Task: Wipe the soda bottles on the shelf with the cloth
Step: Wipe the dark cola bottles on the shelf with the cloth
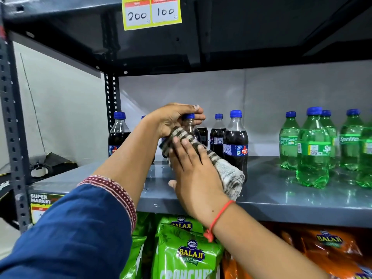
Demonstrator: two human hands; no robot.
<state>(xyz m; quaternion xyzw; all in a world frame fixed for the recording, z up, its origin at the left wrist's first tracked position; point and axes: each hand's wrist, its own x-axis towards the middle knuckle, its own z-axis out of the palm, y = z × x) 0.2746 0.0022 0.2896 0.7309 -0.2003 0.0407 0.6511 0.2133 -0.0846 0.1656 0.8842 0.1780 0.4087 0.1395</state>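
Note:
Several dark cola bottles with blue caps stand on the grey shelf [281, 198]. My left hand [175, 117] grips the neck and cap of one cola bottle [190, 125] near the middle. My right hand [193, 172] presses a striped brown-and-white cloth [227, 170] around that bottle's body, hiding most of it. Another cola bottle [236, 146] stands just right of the cloth, one [117, 135] at the far left, and two more behind. Several green Sprite bottles [313, 150] stand at the right.
A yellow price tag [152, 12] hangs from the shelf above. Green wafer bags [185, 252] and orange bags [332, 250] fill the shelf below. A perforated upright post [12, 121] stands at the left, with a dark object [50, 164] behind it.

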